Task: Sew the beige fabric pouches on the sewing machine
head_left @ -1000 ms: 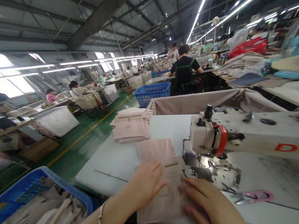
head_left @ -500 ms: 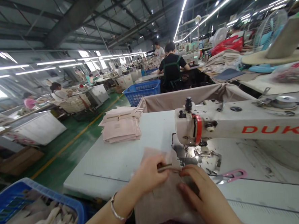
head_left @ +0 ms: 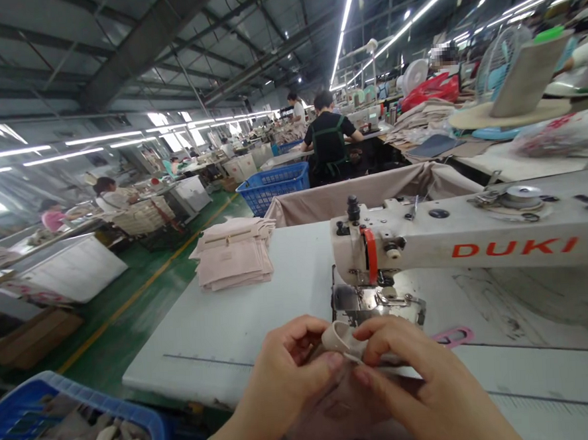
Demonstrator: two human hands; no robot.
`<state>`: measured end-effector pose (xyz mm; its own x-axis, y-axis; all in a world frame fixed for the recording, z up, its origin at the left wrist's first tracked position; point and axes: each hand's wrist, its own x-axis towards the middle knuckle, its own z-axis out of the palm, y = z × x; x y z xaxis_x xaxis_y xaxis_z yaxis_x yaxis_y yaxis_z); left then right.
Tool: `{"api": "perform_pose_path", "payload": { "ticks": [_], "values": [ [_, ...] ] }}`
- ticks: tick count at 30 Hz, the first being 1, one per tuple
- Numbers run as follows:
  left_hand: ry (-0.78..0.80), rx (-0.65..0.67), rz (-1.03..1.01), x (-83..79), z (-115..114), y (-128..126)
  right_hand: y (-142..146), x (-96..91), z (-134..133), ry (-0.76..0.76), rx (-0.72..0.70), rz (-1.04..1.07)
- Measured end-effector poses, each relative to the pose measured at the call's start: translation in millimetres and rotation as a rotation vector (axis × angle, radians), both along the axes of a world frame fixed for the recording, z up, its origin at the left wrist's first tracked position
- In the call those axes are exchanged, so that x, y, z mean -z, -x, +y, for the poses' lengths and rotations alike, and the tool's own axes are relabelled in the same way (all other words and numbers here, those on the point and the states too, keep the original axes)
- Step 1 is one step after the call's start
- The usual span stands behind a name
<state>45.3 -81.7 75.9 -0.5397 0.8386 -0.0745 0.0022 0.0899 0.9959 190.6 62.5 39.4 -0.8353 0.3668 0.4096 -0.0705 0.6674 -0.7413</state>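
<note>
Both hands grip one beige fabric piece (head_left: 330, 404) at the front edge of the sewing table (head_left: 221, 324). My left hand (head_left: 293, 373) is closed, thumb on top, on the left part of a folded edge that curls up in a small loop. My right hand (head_left: 407, 366) pinches the same edge from the right, its thumb and fingers close to the left thumb. Just beyond the hands stands the sewing machine (head_left: 424, 232), its needle area and metal plate right behind the fingertips. Pink-handled thread snips (head_left: 455, 336) lie to the right, partly behind my right hand.
A stack of beige fabric pieces with a zipper (head_left: 234, 257) lies at the table's left back. A blue basket of fabric pieces (head_left: 86, 399) stands at lower left. Behind the table are a fabric-lined bin (head_left: 313, 205), another blue basket (head_left: 276, 184) and a seated person (head_left: 329, 138).
The fabric's edge, flatter before, is now curled up into a loop between my hands. My hands have drawn closer together, and the view has shifted slightly to the right.
</note>
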Motion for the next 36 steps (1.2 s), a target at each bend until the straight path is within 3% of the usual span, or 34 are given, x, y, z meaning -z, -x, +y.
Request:
{"api": "perform_pose_path", "payload": {
  "ticks": [7,13,18,20,24,25,27,29,31,34,36],
  "values": [
    [-0.086,-0.078,-0.137,3.4,-5,-5,-3,-12.5,4,0.084,-0.079,-0.063],
    [-0.082,-0.154,-0.183,8.9,-5,-8,1,-10.2,2,0.119,-0.048,-0.039],
    [-0.029,-0.121,-0.125,3.3,-6,-5,0,-17.1,-2,0.151,0.015,-0.101],
    [0.043,-0.049,-0.065,-5.4,-8,3,-3,-21.4,-1,0.140,-0.090,-0.069],
    [0.252,0.250,0.060,-14.3,-4,32,-3,-10.2,-2,0.013,-0.532,0.050],
    [0.324,0.319,0.175,-10.8,0,40,-1,-1.6,-3,-0.049,-0.559,0.031],
    [0.450,0.366,0.525,4.2,16,53,8,19.8,-5,-0.248,-0.466,-0.057],
    [0.500,0.278,0.855,25.9,39,63,21,40.8,-2,-0.529,-0.319,-0.114],
    [0.491,0.155,0.995,47.7,67,70,37,55.2,8,-0.708,-0.200,-0.157],
    [0.455,0.012,1.105,70.3,106,74,54,62.1,32,-0.766,-0.129,-0.197],
    [0.415,-0.002,1.156,78.2,124,74,57,61.7,48,-0.773,-0.125,-0.213]
  ]
}}
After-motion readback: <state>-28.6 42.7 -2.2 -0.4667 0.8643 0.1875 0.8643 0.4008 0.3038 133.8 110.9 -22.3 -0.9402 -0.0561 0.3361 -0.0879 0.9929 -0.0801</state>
